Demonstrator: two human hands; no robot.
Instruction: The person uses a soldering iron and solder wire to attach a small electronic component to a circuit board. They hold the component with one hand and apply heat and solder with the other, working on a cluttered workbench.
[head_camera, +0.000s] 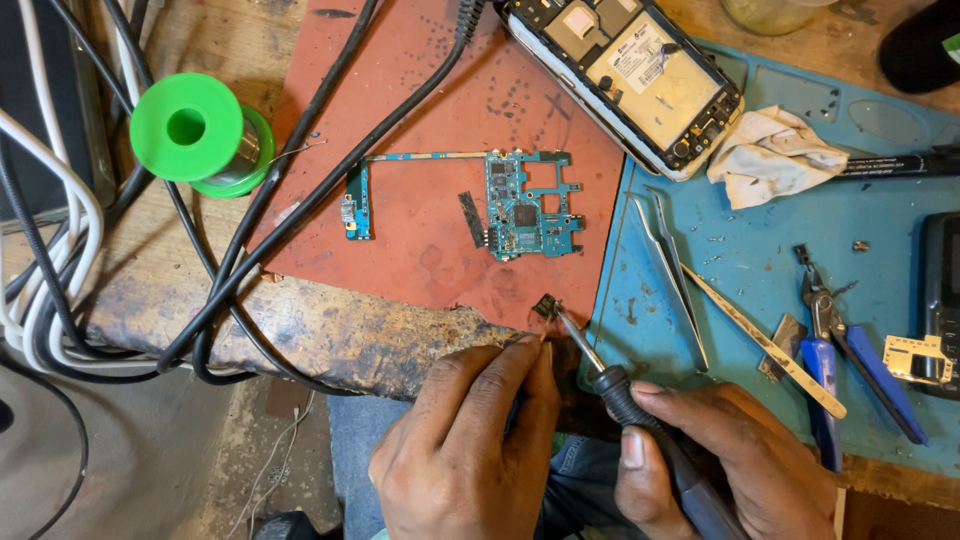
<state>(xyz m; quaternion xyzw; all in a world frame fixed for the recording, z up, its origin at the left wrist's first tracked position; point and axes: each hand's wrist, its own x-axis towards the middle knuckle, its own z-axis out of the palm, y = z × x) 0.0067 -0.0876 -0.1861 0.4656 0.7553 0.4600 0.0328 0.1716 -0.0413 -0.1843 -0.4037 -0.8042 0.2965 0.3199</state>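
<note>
My right hand (730, 465) grips a soldering iron (640, 410) by its black handle; the metal tip touches a small dark component (546, 306) at the front edge of the red mat (420, 250). My left hand (465, 450) rests at the bench edge, fingers pinched together with their tips just beside that component. A blue-green phone circuit board (525, 205) with a thin L-shaped strip (357, 200) lies in the middle of the red mat. A small black part (472, 220) lies left of the board.
An opened phone (630, 75) lies at the top. On the blue mat (780, 250) lie tweezers (670, 260), a white cloth (775, 155), blue-handled pliers (845, 350) and a metal strip (765, 345). A green solder spool (200, 135) and black cables (230, 290) lie left.
</note>
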